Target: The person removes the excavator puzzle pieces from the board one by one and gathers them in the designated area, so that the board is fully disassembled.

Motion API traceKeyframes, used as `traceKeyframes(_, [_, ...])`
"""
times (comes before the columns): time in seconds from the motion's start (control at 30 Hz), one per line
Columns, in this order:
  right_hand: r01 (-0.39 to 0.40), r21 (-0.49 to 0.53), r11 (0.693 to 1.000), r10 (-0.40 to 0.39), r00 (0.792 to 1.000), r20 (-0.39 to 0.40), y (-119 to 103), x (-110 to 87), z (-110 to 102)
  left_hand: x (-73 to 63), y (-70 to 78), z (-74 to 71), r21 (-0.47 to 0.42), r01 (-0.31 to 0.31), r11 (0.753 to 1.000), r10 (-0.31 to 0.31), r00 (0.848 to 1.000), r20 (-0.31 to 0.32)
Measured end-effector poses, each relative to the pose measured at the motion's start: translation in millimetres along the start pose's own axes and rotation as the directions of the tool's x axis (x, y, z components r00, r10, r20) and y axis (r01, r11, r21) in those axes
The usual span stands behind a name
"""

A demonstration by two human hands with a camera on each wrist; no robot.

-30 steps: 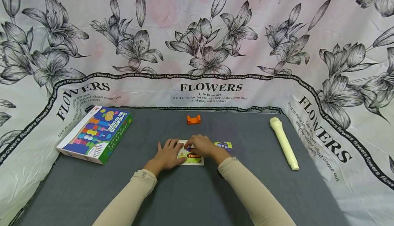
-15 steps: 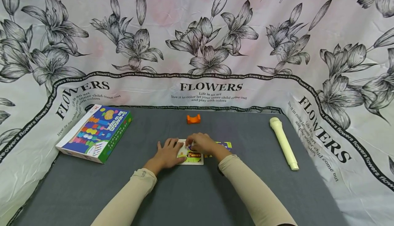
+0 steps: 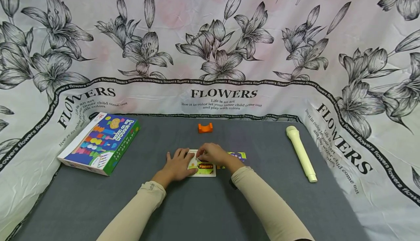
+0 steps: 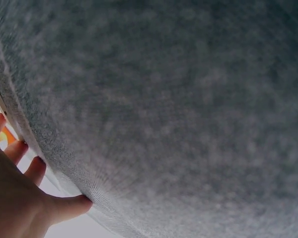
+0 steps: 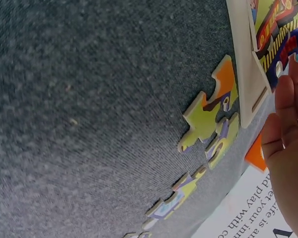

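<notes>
A small puzzle board [image 3: 206, 172] lies on the grey mat [image 3: 203, 204] in the middle. My left hand [image 3: 178, 164] lies flat with fingers spread on the board's left side; in the left wrist view the left hand [image 4: 20, 201] rests on the mat. My right hand [image 3: 211, 154] hovers over the board's upper part with curled fingers. In the right wrist view its fingers [image 5: 287, 124] pinch a blue and purple puzzle piece [image 5: 286, 49] at the puzzle board [image 5: 243, 64] edge. Loose puzzle pieces [image 3: 238, 156] lie just right of the board, also loose puzzle pieces [image 5: 208, 116].
A colourful game box [image 3: 98, 143] sits at the left on the mat. A small orange block [image 3: 205, 127] stands behind the board. A cream cylinder-shaped torch [image 3: 300, 152] lies at the right. Flower-printed cloth [image 3: 223, 51] walls the mat on three sides.
My right hand has shifted slightly left over the board, uncovering more of the loose pieces. The left hand has stayed flat in place.
</notes>
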State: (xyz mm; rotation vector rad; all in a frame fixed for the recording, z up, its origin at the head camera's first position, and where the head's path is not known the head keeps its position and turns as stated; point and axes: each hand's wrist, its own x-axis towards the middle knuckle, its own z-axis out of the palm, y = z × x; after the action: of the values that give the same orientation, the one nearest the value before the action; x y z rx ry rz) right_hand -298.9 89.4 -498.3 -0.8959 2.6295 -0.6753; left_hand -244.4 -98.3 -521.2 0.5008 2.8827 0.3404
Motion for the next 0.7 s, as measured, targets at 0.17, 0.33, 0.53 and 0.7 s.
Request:
traceKeyframes(0.17, [-0.015,0.041,0.999,0.014,1.0,0.009,-1.4,0.2,0.1,-1.0,0.1,-2.3,-0.017,-0.011,1.0,0.011,1.0,-0.011])
traceKeyframes(0.33, [-0.013,0.073,0.997,0.012,1.0,0.017,-1.3,-0.2,-0.8,-1.8,0.5,-4.6,-0.026,-0.013,1.0,0.013,1.0,-0.006])
traceKeyframes(0.53, [-0.004,0.206,0.979,-0.002,1.0,0.028,2.6,0.5,-1.6,-2.5,0.6,-5.1,-0.03,-0.01,0.999,0.01,1.0,0.003])
traceKeyframes(0.7, [-0.001,0.323,0.946,-0.012,0.999,0.039,5.5,1.4,-0.1,-2.9,0.9,-5.4,-0.033,-0.007,0.999,0.007,1.0,0.006])
